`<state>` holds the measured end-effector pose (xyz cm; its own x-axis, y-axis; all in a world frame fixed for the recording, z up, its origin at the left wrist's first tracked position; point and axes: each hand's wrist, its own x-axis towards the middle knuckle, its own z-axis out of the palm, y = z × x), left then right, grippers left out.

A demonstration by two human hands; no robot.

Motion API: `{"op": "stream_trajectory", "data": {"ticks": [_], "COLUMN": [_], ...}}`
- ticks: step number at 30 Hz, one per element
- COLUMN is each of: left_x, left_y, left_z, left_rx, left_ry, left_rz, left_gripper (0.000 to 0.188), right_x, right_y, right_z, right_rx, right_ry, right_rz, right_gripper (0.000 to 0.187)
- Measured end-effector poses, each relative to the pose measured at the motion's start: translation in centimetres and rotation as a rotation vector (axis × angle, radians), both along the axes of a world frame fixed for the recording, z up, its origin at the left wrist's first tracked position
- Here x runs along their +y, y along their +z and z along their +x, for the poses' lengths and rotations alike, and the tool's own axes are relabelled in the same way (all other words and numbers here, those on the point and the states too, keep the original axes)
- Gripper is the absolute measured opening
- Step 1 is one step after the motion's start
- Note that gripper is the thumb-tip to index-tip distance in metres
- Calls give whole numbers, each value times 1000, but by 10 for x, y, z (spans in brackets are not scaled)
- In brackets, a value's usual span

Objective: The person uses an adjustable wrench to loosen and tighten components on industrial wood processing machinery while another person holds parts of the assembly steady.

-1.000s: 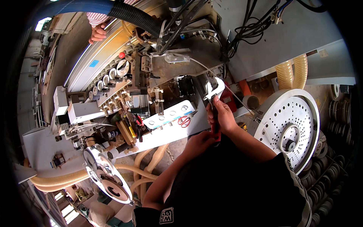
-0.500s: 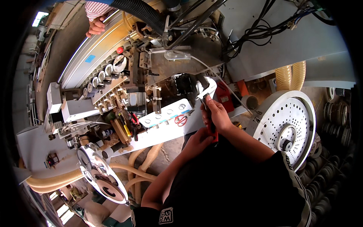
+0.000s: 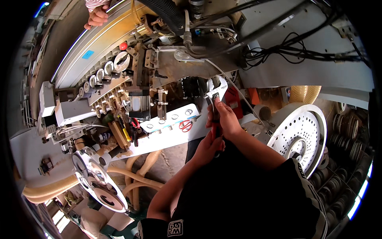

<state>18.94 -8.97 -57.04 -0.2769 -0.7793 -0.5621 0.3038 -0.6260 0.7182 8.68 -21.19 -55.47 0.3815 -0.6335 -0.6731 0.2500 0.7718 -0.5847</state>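
Observation:
Both my hands are closed around a hand tool with red-and-black handles (image 3: pixel 216 131); its metal end points away from me, and its exact kind is unclear. My right hand (image 3: pixel 226 118) grips the upper part, close to a white metal bracket (image 3: pixel 219 88) on the machine. Lower down, near my body, my left hand (image 3: pixel 206 149) wraps the handle end. The tool's tip meets or overlaps the bracket's near edge; whether it clamps anything there cannot be made out. Left of it, red-handled scissors (image 3: pixel 185 126) lie against a white panel with round holes (image 3: pixel 159 124).
Screwdriver-like tools and pliers (image 3: pixel 135 126) sit by a wooden block (image 3: pixel 119 133). A large perforated white wheel (image 3: pixel 304 127) stands at right. Black cables (image 3: pixel 286 49) hang at upper right, beige hoses (image 3: pixel 137 173) below. Another person's hand (image 3: pixel 96 17) rests on the machine's far rail.
The whole view has shifted slightly. My hands keep hold of the tool, which has turned so more of its red handle and metal end show. The other person's hand stays at the rail.

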Motion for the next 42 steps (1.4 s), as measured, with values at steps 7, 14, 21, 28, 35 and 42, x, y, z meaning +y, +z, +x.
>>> {"op": "stream_trajectory", "data": {"ticks": [7, 14, 21, 28, 35, 42], "left_x": [-49, -108, -160, -186, -202, -213], "left_y": [2, 15, 17, -1, -10, 1], "left_z": [18, 149, 253, 252, 248, 255], "left_rx": [-643, -1195, -1603, -1508, -1461, -1408], "left_ry": [-195, 108, -401, -533, -556, -825], "left_rz": [-393, -761, -1205, -1268, -1122, -915], "left_gripper": [25, 24, 25, 13, 21, 23], "right_x": [-72, -189, -251, -288, -295, -311], "right_y": [24, 1, 16, 18, 1, 13], "right_z": [-6, -13, 2, 6, 0, 12], "right_rx": [163, 462, 487, 638, 632, 618], "right_ry": [151, 302, 294, 486, 359, 484], "right_rz": [-94, -484, -303, -416, -474, -481], "right_gripper": [47, 41, 49, 61, 59, 57]}}
